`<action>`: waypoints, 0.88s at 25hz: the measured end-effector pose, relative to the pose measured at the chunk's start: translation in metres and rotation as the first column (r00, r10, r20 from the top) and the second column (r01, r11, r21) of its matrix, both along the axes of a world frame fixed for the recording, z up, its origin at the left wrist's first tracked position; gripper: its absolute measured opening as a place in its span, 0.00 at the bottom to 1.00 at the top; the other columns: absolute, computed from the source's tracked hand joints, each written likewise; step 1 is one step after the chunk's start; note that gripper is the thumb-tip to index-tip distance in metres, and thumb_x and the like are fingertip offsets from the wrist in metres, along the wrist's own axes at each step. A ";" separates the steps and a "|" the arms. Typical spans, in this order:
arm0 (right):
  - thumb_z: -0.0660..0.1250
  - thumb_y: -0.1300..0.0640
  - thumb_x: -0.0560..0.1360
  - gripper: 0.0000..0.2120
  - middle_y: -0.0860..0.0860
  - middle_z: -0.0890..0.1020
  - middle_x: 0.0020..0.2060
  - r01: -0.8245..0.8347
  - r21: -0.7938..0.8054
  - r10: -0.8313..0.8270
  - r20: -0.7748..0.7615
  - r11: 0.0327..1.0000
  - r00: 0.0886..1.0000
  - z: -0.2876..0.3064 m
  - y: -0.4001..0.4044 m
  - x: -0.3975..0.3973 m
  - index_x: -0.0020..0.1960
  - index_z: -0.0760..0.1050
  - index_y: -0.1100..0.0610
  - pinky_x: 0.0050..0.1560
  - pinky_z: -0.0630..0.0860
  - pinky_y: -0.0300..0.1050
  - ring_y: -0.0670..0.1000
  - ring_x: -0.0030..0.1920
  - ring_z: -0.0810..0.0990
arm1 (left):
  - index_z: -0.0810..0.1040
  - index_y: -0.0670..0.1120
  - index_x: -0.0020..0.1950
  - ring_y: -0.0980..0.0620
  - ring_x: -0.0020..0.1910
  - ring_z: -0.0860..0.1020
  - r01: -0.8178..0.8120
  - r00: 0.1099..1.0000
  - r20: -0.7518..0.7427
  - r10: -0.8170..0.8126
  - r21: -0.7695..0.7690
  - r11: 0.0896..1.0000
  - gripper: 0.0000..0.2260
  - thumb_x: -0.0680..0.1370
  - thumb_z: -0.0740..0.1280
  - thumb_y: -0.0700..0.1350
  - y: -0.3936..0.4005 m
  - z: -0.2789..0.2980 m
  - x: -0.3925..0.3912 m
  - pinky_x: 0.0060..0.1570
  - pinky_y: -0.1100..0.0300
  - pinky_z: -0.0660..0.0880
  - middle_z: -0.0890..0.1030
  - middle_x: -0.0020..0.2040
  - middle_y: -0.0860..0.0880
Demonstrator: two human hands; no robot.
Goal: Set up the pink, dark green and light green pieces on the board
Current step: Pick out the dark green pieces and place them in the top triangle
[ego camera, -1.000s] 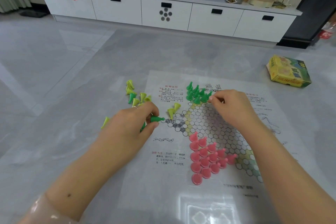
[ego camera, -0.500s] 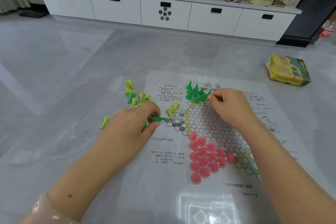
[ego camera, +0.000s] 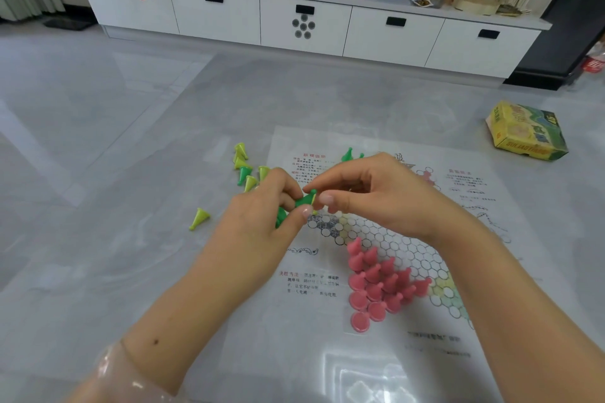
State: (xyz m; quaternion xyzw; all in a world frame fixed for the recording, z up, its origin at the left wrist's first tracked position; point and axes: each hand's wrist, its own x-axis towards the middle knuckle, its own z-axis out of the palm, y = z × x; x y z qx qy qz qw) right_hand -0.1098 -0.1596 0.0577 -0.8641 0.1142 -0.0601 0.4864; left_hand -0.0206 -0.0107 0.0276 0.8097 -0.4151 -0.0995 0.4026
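Both hands [ego camera: 327, 206] meet above the left corner of the white paper game board [ego camera: 393, 321], covering it. Upright pink cone pieces [ego camera: 379, 285] crowd the near corner. Scattered light green cone pieces [ego camera: 244, 163] lie on the grey tiled floor [ego camera: 114, 157] left of the board.

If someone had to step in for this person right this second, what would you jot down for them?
Left hand: grips spare dark green pieces, pinching one dark green piece between thumb and fingers.
Right hand: fingertips closing on that same piece, apparently taking it over.
Done: pink pieces stand packed in the near corner of the board.
Partly done: dark green group at the far corner, mostly hidden behind the right hand.
Left: light green pieces lie loose on the floor, left of the board; one stray piece lies apart.
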 end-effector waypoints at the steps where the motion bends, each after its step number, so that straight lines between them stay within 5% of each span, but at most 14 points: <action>1: 0.69 0.61 0.72 0.08 0.50 0.84 0.41 -0.006 0.002 0.006 0.001 1.000 1.000 -0.001 0.001 0.001 0.48 0.81 0.52 0.46 0.79 0.36 0.46 0.41 0.82 | 0.63 0.57 0.38 0.73 0.37 0.70 0.003 1.000 0.008 -0.003 -0.004 1.000 0.11 0.75 0.65 0.48 0.000 -0.001 0.000 0.36 0.78 0.64 0.80 0.42 0.56; 5: 0.68 0.61 0.72 0.06 0.50 0.84 0.38 0.032 -0.020 -0.031 0.053 0.999 0.998 -0.003 0.005 0.005 0.46 0.81 0.53 0.44 0.78 0.35 0.45 0.39 0.82 | 0.64 0.59 0.40 0.70 0.37 0.71 0.040 0.999 0.011 -0.039 -0.036 0.999 0.11 0.75 0.65 0.47 0.001 -0.002 0.003 0.37 0.77 0.65 0.79 0.38 0.59; 9: 0.67 0.59 0.72 0.05 0.44 0.83 0.36 0.320 -0.034 -0.310 0.176 0.947 0.934 -0.002 -0.011 0.001 0.43 0.80 0.50 0.38 0.75 0.30 0.37 0.36 0.79 | 0.72 0.50 0.49 0.57 0.32 0.72 -0.125 0.992 0.020 0.125 0.005 0.992 0.02 0.77 0.61 0.45 0.006 -0.006 0.026 0.34 0.66 0.69 0.77 0.36 0.55; 11: 0.67 0.59 0.73 0.06 0.43 0.81 0.36 0.478 -0.038 -0.459 0.218 0.878 0.861 -0.006 -0.024 -0.003 0.42 0.79 0.48 0.37 0.74 0.28 0.35 0.34 0.77 | 0.76 0.47 0.51 0.50 0.36 0.71 -0.249 0.961 0.146 0.234 0.095 0.964 0.07 0.78 0.59 0.44 0.004 -0.010 0.039 0.38 0.55 0.70 0.73 0.35 0.51; 13: 0.67 0.59 0.73 0.06 0.43 0.81 0.36 0.571 -0.030 -0.552 0.214 0.821 0.806 -0.013 -0.033 -0.004 0.42 0.79 0.48 0.37 0.73 0.30 0.34 0.34 0.77 | 0.77 0.47 0.52 0.47 0.43 0.72 -0.274 0.937 0.276 0.214 0.202 0.940 0.09 0.78 0.58 0.46 -0.003 -0.010 0.044 0.39 0.56 0.67 0.72 0.39 0.51; 18: 0.67 0.58 0.73 0.04 0.45 0.78 0.35 0.643 -0.112 -0.622 0.177 0.757 0.763 -0.022 -0.045 -0.003 0.43 0.79 0.51 0.38 0.69 0.33 0.42 0.35 0.74 | 0.75 0.52 0.60 0.45 0.57 0.74 -0.209 0.928 0.371 0.044 0.419 0.883 0.13 0.78 0.59 0.52 -0.026 -0.008 0.037 0.43 0.58 0.64 0.73 0.58 0.48; 22: 0.67 0.58 0.73 0.04 0.45 0.73 0.32 0.550 -0.380 -0.535 0.154 0.744 0.830 -0.027 -0.049 0.002 0.44 0.80 0.52 0.35 0.64 0.32 0.42 0.33 0.70 | 0.75 0.53 0.61 0.45 0.57 0.74 -0.189 0.912 0.411 -0.020 0.462 0.867 0.13 0.79 0.57 0.49 -0.031 -0.011 0.038 0.43 0.56 0.67 0.73 0.58 0.48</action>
